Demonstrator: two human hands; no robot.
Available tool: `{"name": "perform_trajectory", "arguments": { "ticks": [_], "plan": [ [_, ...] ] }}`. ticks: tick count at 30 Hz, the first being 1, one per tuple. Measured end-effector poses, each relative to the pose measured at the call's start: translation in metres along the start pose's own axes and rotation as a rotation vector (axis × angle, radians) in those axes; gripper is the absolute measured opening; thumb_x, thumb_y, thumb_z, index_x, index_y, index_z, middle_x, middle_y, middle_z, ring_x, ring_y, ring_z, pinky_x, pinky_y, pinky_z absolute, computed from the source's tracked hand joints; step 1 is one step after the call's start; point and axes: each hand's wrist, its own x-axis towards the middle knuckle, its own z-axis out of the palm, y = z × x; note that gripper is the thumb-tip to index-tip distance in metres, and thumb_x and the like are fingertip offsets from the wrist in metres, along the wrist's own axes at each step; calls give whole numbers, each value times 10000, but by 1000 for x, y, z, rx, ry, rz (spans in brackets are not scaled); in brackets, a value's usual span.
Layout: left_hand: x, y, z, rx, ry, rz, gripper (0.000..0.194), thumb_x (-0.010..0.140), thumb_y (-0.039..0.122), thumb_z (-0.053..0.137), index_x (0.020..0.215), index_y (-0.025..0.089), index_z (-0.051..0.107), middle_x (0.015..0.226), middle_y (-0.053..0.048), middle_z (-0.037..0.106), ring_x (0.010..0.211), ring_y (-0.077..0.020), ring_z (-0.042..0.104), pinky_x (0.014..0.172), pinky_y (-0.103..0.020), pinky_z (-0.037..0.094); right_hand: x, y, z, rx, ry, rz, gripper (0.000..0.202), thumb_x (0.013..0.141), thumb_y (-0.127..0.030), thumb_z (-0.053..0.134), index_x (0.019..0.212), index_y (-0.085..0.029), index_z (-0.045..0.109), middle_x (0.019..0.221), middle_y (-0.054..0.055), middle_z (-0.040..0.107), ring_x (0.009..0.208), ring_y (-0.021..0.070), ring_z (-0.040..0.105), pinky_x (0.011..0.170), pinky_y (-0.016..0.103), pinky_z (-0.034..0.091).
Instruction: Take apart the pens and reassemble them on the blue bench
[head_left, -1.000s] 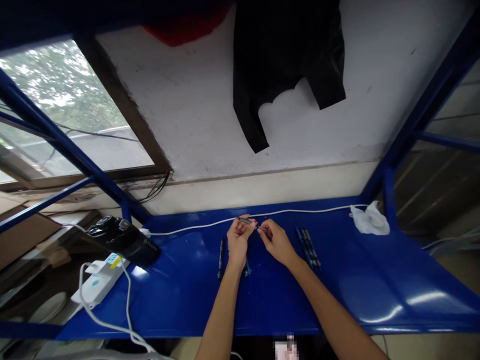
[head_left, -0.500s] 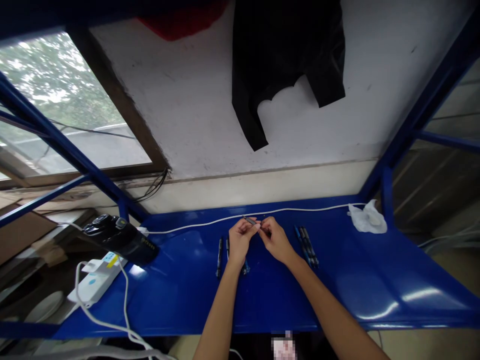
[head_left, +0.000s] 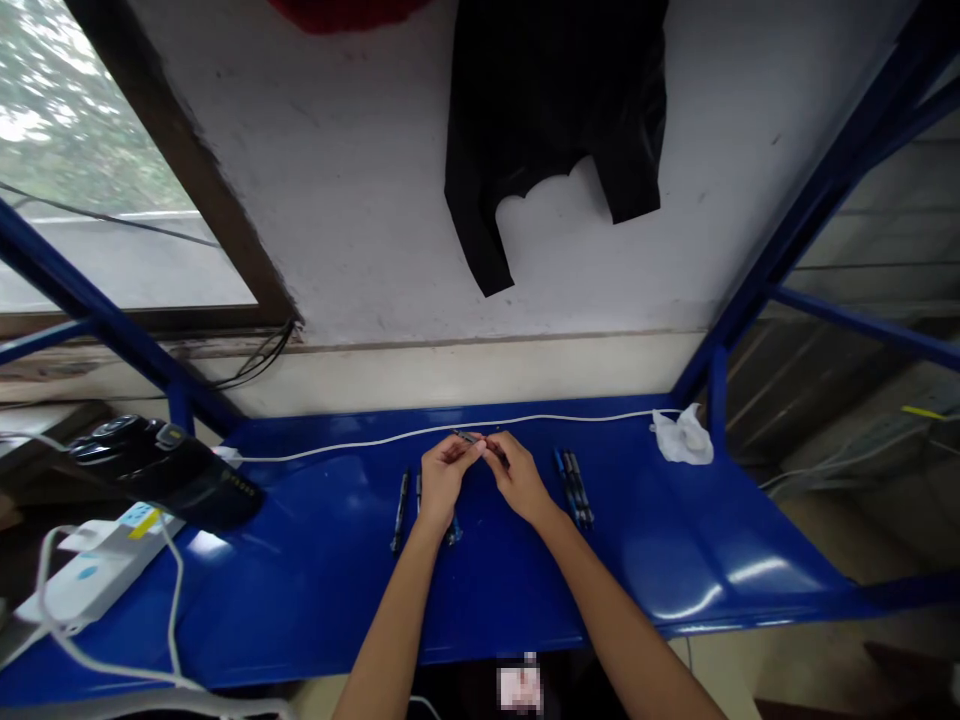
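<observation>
A slim dark pen [head_left: 466,437] is held up between my two hands, above the far half of the blue table. My left hand [head_left: 442,488] has its fingers closed round the pen's left part. With fingertips pinched, my right hand [head_left: 520,484] grips its right end, where a dark length shows under the fingers. To the left, a pen [head_left: 400,512] lies on the table. Closer to my left hand, other pens [head_left: 454,531] are partly covered by the hand and wrist. Several dark and blue pens [head_left: 574,490] lie side by side right of my right forearm.
A black bottle [head_left: 169,475] leans by a white power strip [head_left: 94,580] at the left. One white cable [head_left: 360,441] runs along the back of the blue table [head_left: 300,600]. Crumpled white tissue [head_left: 682,437] lies at the right, near the blue frame post [head_left: 718,400].
The view has swung, so the table and its things appear further left. Both hands stay together on the pen, with little change in their grip. The pens on the table have not moved.
</observation>
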Motion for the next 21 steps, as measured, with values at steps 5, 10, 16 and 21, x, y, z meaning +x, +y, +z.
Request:
{"name": "perform_trajectory", "arguments": {
  "ticks": [5,10,16,21],
  "plan": [
    [0,0,-1,21,4,-17,294,745,375,965,960,196,874,902,-55,826,862,-220,744,923,-361,569,-2,6,4,6,41,71,133,1044,-365,635,1044,-255,560,855,-8,611,731,186,578,705,318,479],
    [-1,1,-1,21,31,-5,274,751,391,961,929,200,874,930,-60,832,878,-223,740,923,-351,559,0,2,-1,9,8,16,161,1103,-366,548,1019,-252,625,932,25,648,825,198,615,780,330,488],
    [-1,2,0,-11,23,9,264,754,388,962,916,197,877,946,-66,836,877,-227,745,907,-343,561,1,-6,-3,39,12,80,178,1095,-423,560,1065,-256,613,911,20,650,794,199,611,759,326,488],
    [0,1,0,-19,46,19,263,763,393,957,921,198,879,952,-65,837,895,-228,747,899,-334,561,1,-6,-2,18,-4,55,209,1082,-442,577,1002,-256,628,913,28,656,807,204,609,752,322,486]
  ]
}}
